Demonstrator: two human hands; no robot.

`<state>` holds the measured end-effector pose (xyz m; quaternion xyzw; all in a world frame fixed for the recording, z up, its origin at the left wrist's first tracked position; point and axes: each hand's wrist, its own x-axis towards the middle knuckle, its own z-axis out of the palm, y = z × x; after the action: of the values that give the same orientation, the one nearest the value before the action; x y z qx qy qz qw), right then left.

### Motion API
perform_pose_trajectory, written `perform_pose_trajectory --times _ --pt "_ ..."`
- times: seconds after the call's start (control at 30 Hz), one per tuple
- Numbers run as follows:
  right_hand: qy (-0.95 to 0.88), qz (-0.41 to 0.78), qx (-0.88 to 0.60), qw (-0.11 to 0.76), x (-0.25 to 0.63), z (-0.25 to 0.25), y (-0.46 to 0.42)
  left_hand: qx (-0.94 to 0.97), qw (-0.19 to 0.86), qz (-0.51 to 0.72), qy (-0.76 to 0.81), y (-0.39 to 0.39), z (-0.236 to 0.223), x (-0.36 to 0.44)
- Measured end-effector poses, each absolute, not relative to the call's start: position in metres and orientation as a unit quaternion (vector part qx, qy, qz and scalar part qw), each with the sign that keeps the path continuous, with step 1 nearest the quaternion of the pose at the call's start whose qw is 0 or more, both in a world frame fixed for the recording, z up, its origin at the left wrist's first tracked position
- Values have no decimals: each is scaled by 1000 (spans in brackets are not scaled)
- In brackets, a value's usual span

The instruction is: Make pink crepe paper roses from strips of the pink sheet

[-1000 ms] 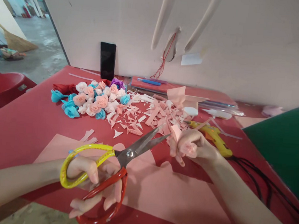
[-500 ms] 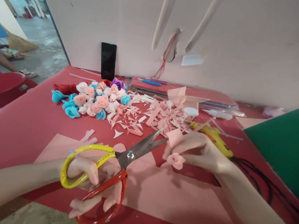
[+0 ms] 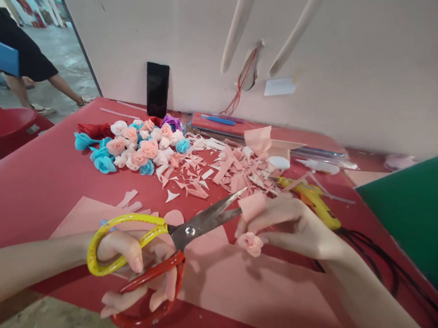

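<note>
Fingers of my left hand (image 3: 139, 264) go through the loops of a pair of scissors (image 3: 190, 231), one handle yellow and the other red. The scissor blades stand partly apart, their tips close to a pink paper piece (image 3: 252, 205). My right hand (image 3: 286, 222) pinches that piece together with a small pink paper rose (image 3: 250, 244), which hangs just below it. Under both hands lies a large pink paper sheet (image 3: 254, 288). Pink and white paper scraps (image 3: 237, 170) are heaped behind the blades.
Paper roses (image 3: 140, 147) in pink, white, blue and purple cluster at the back left, in front of an upright phone (image 3: 156, 89). A yellow glue gun (image 3: 315, 199) with a black cord lies beyond my right hand. A green board (image 3: 412, 214) is at right. At far left, a person (image 3: 20, 42) walks.
My right hand has tilted the pink rose a little down and left, and the paper piece sits nearer the blades. A person has come into view at the far left.
</note>
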<state>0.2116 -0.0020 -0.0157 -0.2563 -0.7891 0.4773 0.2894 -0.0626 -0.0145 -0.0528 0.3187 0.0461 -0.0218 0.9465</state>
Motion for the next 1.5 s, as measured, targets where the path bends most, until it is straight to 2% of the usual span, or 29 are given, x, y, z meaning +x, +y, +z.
perform_pose_trajectory --times 0.53,0.87,1.1,1.5 --pt "-815 467 -230 253 206 -22 -7 353 934 -16 56 -15 -48 -62" --pt "-794 499 -217 270 203 -24 -7 379 922 26 67 -20 -56 -64" --pt "-803 481 -210 282 203 -24 -6 403 913 26 62 -19 -65 -67" --pt "-808 475 -205 281 205 -27 -6 418 898 -12 139 -18 -60 -69"
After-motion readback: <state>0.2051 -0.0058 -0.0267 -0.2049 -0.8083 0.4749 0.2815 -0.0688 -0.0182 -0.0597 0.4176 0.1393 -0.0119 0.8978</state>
